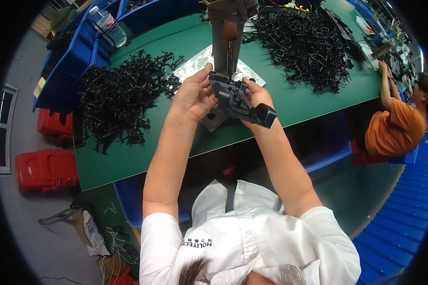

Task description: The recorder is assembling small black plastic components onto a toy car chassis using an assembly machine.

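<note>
While left hand [191, 96] and right hand [260, 98] support black plastic part [233, 100] beneath upright tool [230, 32] above green desk [297, 107], fingers [205, 74] clamped on its sides; likely positioning step, next move calling for steady alignment under bit [230, 59].

Irregular black part [235, 99], aslant, right end lower, beneath a vertical bit [230, 59].

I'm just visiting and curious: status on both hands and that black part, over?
Left hand, right hand: both holding black part. Upright tool over it, contact unclear. Left pile and right pile of small black pieces alongside.
</note>
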The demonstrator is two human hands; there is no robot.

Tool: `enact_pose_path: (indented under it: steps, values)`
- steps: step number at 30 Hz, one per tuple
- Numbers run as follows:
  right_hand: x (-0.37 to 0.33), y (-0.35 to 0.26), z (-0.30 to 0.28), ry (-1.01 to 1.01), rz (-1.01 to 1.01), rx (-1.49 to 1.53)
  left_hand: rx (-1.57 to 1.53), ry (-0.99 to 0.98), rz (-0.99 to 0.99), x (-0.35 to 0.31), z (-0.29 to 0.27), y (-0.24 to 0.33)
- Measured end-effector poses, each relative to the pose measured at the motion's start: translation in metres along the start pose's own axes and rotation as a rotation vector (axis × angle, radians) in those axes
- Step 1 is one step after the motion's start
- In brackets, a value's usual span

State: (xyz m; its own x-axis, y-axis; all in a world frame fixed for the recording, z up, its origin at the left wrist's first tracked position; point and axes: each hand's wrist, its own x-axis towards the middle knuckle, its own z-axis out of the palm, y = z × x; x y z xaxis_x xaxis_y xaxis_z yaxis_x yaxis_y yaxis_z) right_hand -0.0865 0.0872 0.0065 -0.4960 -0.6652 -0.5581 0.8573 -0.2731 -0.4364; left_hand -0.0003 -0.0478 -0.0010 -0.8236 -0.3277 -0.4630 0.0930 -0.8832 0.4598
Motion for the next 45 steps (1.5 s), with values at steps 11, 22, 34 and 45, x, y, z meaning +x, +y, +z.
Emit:
enact_pose_path:
  steps: [11, 22, 34, 45]
  values:
    - [-0.035, 0.016, -0.025, -0.253, -0.095, -0.180, 0.129, 0.014, 0.093, -0.065, -0.012, -0.030]
    - [-0.047, 0.033, -0.041, -0.366, -0.099, -0.286, 0.206, -0.085, 0.187, -0.097, -0.035, -0.044]
    - [-0.052, 0.046, -0.042, -0.538, -0.038, -0.273, 0.259, -0.097, 0.277, -0.125, -0.046, -0.047]
    - [-0.057, 0.049, -0.037, -0.469, -0.046, -0.321, 0.239, -0.086, 0.283, -0.128, -0.051, -0.051]
